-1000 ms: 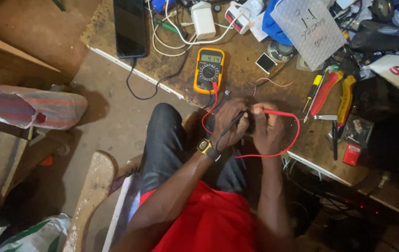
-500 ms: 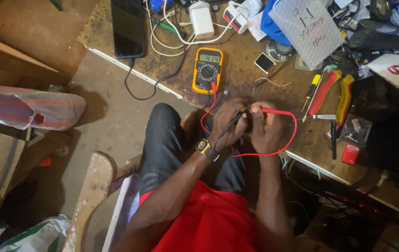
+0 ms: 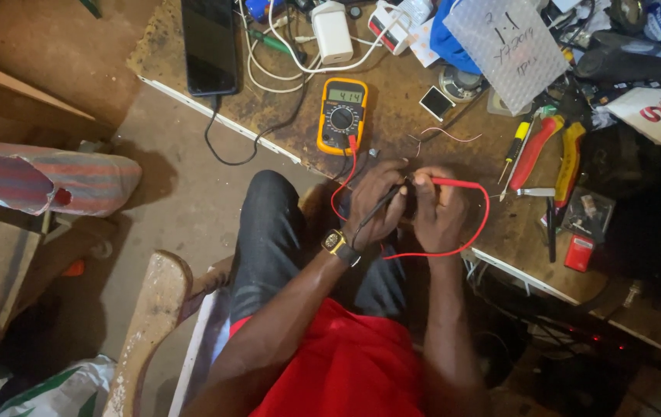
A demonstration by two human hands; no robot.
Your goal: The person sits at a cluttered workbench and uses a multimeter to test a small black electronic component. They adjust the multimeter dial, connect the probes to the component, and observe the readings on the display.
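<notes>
My left hand (image 3: 377, 199) grips a black test probe (image 3: 380, 205), its tip pointing at a small dark part held between both hands. My right hand (image 3: 438, 208) grips a red test probe (image 3: 462, 183) whose tip meets the same spot. Red and black leads (image 3: 342, 181) run from the probes up to a yellow multimeter (image 3: 341, 116) lying on the brown workbench (image 3: 392, 147) just beyond my hands. A gold wristwatch (image 3: 336, 244) sits on my left wrist. The part between my fingers is mostly hidden.
A black phone (image 3: 209, 42) lies at the bench's left end. White chargers and cables (image 3: 330, 35) sit behind the meter. Red-handled pliers (image 3: 535, 150), yellow-handled pliers (image 3: 570, 154) and a screwdriver (image 3: 517, 143) lie right of my hands. A striped bag (image 3: 44, 181) rests on the floor at left.
</notes>
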